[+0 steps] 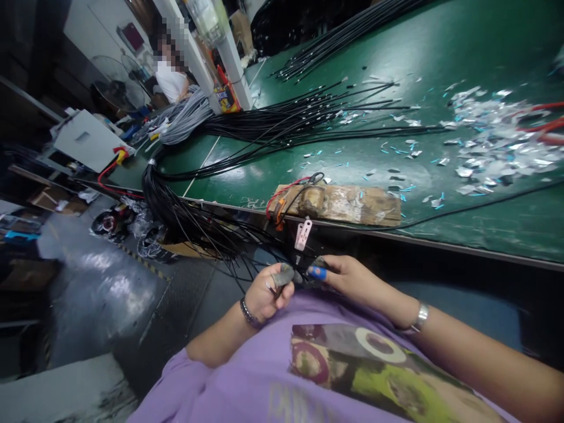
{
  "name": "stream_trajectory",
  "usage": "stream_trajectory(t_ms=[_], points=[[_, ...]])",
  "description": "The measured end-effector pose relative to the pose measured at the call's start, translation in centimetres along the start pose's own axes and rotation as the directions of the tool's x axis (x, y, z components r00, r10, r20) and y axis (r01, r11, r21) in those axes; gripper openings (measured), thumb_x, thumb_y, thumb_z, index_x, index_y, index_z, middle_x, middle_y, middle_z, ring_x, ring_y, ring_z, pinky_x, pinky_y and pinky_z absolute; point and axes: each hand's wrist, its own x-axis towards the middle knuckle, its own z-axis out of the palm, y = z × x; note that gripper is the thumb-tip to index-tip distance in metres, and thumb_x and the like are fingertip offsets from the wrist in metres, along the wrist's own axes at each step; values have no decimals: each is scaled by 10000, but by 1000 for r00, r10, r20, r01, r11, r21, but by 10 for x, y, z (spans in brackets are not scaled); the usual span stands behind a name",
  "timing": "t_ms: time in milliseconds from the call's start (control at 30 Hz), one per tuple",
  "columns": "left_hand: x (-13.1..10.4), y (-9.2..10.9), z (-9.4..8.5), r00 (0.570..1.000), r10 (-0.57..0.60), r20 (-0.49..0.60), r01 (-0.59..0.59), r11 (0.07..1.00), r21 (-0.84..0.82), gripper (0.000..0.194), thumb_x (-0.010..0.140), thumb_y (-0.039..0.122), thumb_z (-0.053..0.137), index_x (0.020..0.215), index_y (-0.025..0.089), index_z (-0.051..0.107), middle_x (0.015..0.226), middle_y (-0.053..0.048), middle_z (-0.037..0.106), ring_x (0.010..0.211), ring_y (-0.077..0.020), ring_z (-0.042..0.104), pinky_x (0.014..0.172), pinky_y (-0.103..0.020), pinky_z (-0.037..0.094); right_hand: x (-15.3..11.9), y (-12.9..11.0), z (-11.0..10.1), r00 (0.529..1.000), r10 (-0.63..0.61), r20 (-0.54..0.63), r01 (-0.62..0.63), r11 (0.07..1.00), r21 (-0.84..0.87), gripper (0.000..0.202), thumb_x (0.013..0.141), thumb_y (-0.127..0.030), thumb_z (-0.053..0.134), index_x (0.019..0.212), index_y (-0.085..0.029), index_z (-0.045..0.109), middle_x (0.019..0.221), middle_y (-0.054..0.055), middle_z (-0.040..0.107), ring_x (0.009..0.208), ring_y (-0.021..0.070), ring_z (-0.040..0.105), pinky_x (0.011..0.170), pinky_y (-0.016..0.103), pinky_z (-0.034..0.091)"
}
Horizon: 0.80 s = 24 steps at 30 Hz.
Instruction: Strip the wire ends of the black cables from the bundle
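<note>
My left hand (269,291) is closed in front of my body, with a grey covering on its thumb. A thin black cable seems pinched in it, and a short dark end pokes out between the fingers. My right hand (346,275), with blue tape on a finger, is closed close beside it. Its fingertips meet dark strands, but what they grip is too dark to make out. Black cables (176,214) hang over the table edge toward both hands. Just above them hangs a pale pink slotted tag or tool (303,234).
A wooden block (361,205) lies along the edge of the green table (423,59). Black cable bundles (264,120) and silvery foil scraps (489,138) with blue bits cover parts of it. A white post (233,64) stands behind; a person (171,79) is farther back.
</note>
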Motion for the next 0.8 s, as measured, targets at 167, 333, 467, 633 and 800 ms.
stream_trajectory(t_ms=[167,333,467,633,800], points=[[2,-2,2,999,36,-24,-34,997,72,435,575,485,734,682,182,441,369,79,482,225,-31,282,285,-184,99,-1,-16,10,997,-40,-62,46,994,97,258,700,-438,618,754,-185,604,755,25,651,713,174,576,668,295,470],[1,-2,9,988,132,-81,-106,956,275,456,594,548,703,671,175,451,424,62,524,264,-26,318,309,-173,140,-2,-18,17,994,-35,-100,49,988,148,215,676,-386,639,741,-184,604,718,17,648,681,168,576,667,301,481],[-2,-3,11,954,282,-107,-205,866,456,389,647,510,677,677,170,489,466,41,555,324,-39,371,349,-168,246,-3,-14,17,995,-41,-93,57,982,181,192,679,-369,638,734,-186,620,719,20,670,687,173,594,670,303,489],[-5,-4,9,882,463,-85,-311,709,632,218,713,362,637,671,169,545,496,18,578,400,-67,442,419,-181,338,-5,-12,17,990,-34,-134,62,975,215,224,692,-411,624,708,-189,640,695,25,664,704,182,607,698,319,496],[-7,-3,6,788,615,6,-380,479,791,84,736,221,585,660,189,598,578,-19,636,528,-118,545,538,-219,408,-8,-13,17,997,-6,-72,24,965,259,339,697,-519,648,674,-181,622,622,18,627,617,161,581,651,311,499]])
